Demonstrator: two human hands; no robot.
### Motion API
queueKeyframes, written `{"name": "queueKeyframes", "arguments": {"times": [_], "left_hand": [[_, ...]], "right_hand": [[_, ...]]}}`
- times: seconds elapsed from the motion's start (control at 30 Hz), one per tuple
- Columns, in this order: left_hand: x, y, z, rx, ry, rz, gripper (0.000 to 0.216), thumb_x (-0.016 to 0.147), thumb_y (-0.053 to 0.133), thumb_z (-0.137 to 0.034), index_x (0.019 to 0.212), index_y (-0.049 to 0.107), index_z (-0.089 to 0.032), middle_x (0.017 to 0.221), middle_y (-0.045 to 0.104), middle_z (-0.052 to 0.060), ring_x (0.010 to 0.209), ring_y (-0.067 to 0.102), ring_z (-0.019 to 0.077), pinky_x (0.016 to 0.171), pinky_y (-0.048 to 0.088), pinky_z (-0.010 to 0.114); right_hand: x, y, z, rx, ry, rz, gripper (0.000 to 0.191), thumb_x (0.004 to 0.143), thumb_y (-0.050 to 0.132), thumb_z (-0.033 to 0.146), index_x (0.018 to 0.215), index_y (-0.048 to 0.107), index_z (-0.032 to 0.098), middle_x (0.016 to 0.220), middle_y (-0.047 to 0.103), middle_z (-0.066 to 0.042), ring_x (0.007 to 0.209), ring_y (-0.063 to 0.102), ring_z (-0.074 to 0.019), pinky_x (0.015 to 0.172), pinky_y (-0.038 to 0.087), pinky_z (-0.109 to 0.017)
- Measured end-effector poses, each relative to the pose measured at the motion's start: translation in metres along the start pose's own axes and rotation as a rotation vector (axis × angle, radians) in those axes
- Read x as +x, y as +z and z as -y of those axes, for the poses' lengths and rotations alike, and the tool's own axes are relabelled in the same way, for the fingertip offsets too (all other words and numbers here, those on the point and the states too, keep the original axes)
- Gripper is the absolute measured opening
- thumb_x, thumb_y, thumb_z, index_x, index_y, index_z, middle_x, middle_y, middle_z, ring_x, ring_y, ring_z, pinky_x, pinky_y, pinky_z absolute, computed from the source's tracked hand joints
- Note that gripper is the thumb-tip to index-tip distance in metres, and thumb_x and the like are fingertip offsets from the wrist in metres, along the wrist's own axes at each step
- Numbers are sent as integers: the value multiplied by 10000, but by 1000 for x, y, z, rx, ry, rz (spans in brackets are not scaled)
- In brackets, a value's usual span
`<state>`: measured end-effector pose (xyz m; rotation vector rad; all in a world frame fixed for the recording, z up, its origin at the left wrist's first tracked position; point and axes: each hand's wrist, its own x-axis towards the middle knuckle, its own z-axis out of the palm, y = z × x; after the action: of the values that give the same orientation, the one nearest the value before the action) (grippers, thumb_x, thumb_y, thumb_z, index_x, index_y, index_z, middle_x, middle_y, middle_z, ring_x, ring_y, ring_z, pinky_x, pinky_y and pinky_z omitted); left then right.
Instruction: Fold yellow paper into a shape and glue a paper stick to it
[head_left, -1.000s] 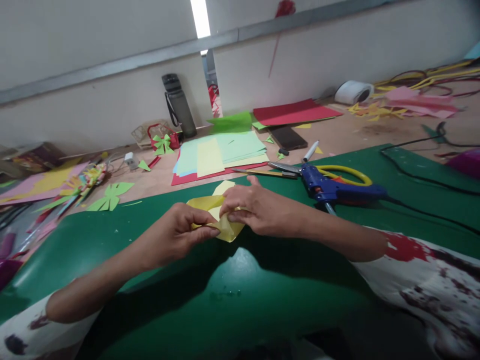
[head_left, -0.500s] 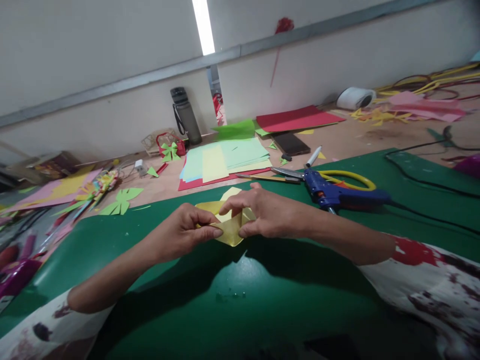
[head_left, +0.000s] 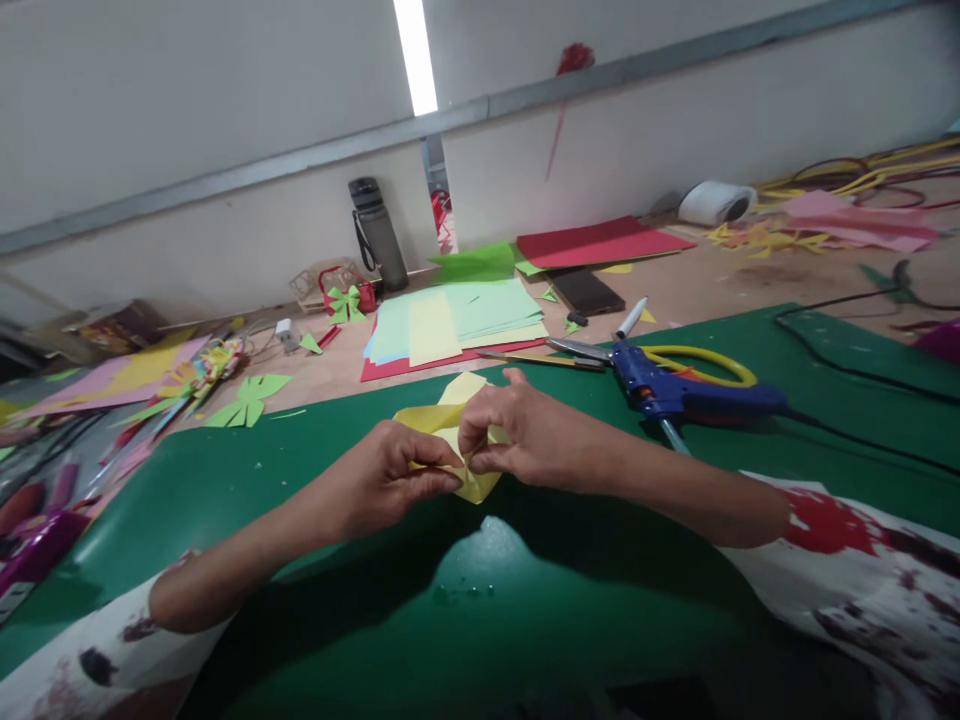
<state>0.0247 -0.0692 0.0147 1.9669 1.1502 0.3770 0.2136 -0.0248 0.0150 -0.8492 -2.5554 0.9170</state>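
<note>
A folded piece of yellow paper (head_left: 474,487) is held between my two hands above the green mat (head_left: 480,640). My left hand (head_left: 394,470) pinches its left side between thumb and forefinger. From the right, my right hand (head_left: 525,435) pinches the paper close to the left fingertips, with its fingers curled. Pale yellow flaps of the paper stick up behind the fingers. The fingers hide part of the folds. To the right lie a blue glue gun (head_left: 660,385) and scissors with yellow handles (head_left: 705,365).
Behind the mat are stacked pale green sheets (head_left: 491,312), a pencil (head_left: 540,358), a phone (head_left: 589,292), a white pen (head_left: 631,318) and red paper (head_left: 600,240). A grey bottle (head_left: 379,235) stands by the wall. Green paper leaves (head_left: 247,400) lie at left; a black cord (head_left: 877,432) crosses the right.
My right fingers have closed in toward my left fingertips and now pinch the yellow paper near its middle. The paper's near edge looks more gathered. The view has shifted slightly.
</note>
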Motion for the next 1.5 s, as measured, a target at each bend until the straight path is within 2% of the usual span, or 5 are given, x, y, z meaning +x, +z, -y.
{"name": "queueKeyframes", "arguments": {"times": [0.23,0.53,0.77,0.97,1.5], "left_hand": [[-1,4,-1,-15,42,-17,168,809,563,-199,811,694,-94,693,650,29,653,524,122,616,412,199],[-1,6,4,94,96,10,173,834,549,-204,807,686,-103,677,636,17,634,512,111,599,383,186],[-1,8,5,142,88,5,161,834,542,-179,782,678,-110,643,628,1,602,505,98,579,360,178],[-2,10,3,111,63,28,163,834,529,-154,800,683,-113,705,672,18,643,553,116,608,379,191],[-1,13,3,74,62,-45,141,822,537,-153,766,660,-115,660,640,6,606,527,103,588,381,184]], "right_hand": [[0,-3,-4,-109,-33,137,123,689,647,76,756,653,180,776,643,1,897,557,-195,1002,-16,-622],[0,5,-4,-277,-78,131,159,639,629,36,698,677,176,733,626,-19,876,548,-215,968,47,-646],[2,10,-7,-297,-95,170,102,644,643,80,663,675,175,684,615,-16,804,538,-203,955,86,-600],[1,13,-7,-297,-118,167,123,713,587,102,620,636,167,643,601,-12,754,521,-178,907,204,-495],[-2,12,-5,-326,-130,90,138,749,543,101,620,557,149,689,606,-31,774,556,-200,932,158,-626]]}}
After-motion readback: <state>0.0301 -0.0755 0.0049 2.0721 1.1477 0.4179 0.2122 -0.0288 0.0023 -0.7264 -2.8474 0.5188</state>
